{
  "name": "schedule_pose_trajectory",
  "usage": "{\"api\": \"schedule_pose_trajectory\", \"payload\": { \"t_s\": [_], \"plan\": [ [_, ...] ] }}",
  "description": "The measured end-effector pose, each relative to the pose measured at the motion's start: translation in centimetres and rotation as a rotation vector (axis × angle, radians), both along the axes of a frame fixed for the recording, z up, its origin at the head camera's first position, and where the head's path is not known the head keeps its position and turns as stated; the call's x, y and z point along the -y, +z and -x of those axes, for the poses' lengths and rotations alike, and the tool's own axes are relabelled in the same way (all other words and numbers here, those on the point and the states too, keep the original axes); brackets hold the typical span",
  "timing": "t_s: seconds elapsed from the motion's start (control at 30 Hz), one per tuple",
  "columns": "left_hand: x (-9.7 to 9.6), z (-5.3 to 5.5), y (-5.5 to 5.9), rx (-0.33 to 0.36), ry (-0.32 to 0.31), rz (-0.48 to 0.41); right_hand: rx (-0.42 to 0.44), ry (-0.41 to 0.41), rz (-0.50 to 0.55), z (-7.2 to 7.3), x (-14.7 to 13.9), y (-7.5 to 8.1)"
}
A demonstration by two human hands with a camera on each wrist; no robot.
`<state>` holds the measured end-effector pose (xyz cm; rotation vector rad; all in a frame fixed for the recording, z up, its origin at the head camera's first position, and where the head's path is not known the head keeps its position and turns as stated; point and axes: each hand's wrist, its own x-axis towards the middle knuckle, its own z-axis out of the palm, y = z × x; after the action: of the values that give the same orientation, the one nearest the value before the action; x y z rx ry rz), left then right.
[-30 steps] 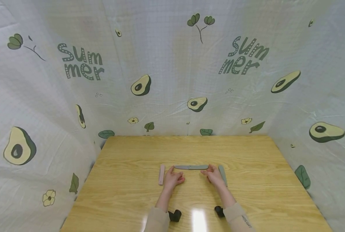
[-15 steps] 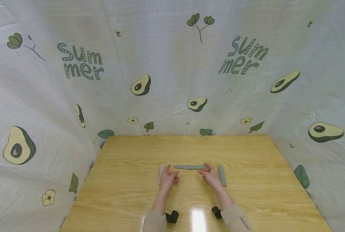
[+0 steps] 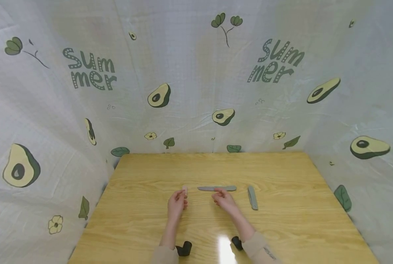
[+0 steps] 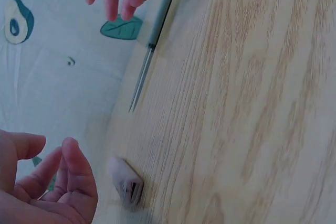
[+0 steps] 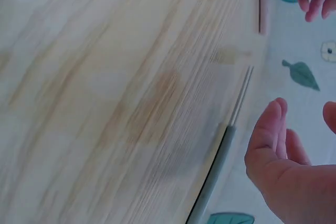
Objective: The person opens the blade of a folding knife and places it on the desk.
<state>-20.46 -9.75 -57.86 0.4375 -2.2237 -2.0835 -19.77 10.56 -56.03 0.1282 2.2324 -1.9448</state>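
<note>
Unfolded knife, slim grey-green handle, pointed greyish blade (image 3: 219,188), lies crosswise mid-table, blade tip to the left. Pink folded knife, narrow bar shape (image 4: 126,184), lies left of it; grey-green folded knife (image 3: 253,198), slanted, to the right. Head view: left hand (image 3: 177,201) covers most of the pink one, right-hand fingers cover the unfolded one's middle. Pink one blurry in left wrist view. Beige sleeves (image 3: 260,247) cut off at bottom. Right hand (image 3: 224,201): fingers loosely bent, thumb apart, nothing held. Left: same, beside pink knife, not touching.
</note>
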Motion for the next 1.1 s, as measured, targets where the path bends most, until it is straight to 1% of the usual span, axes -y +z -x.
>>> {"api": "schedule_pose_trajectory", "payload": {
  "t_s": [0.17,0.23,0.3,0.4,0.47,0.6,0.73,0.93,1.1],
  "plan": [
    [1.8,-0.2,0.1,0.000,0.094,0.133,-0.008,0.063,0.020,0.3,2.1,0.1],
    [2.4,-0.2,0.0,0.009,0.125,0.171,-0.009,0.084,0.022,0.5,3.0,0.0],
    [2.9,-0.2,-0.1,0.008,0.139,0.191,-0.017,0.094,0.022,0.8,3.9,-0.2],
    [3.4,-0.1,-0.4,0.017,0.133,0.204,-0.029,0.104,0.043,1.1,5.2,-0.5],
    [3.6,-0.1,-0.5,0.012,0.127,0.219,-0.024,0.111,0.064,1.2,5.9,-0.8],
    [3.8,-0.1,-0.9,0.019,0.103,0.206,-0.002,0.106,0.083,1.4,7.1,-1.1],
    [3.8,-0.1,-1.2,0.032,0.076,0.167,-0.002,0.074,0.059,1.7,8.0,-1.6],
    [3.4,0.1,-1.3,0.049,0.065,0.156,-0.009,0.058,0.041,2.2,8.7,-2.0],
    [3.0,0.2,-1.3,0.038,0.050,0.132,0.009,0.044,0.021,2.5,9.1,-2.1]
  ]
}}
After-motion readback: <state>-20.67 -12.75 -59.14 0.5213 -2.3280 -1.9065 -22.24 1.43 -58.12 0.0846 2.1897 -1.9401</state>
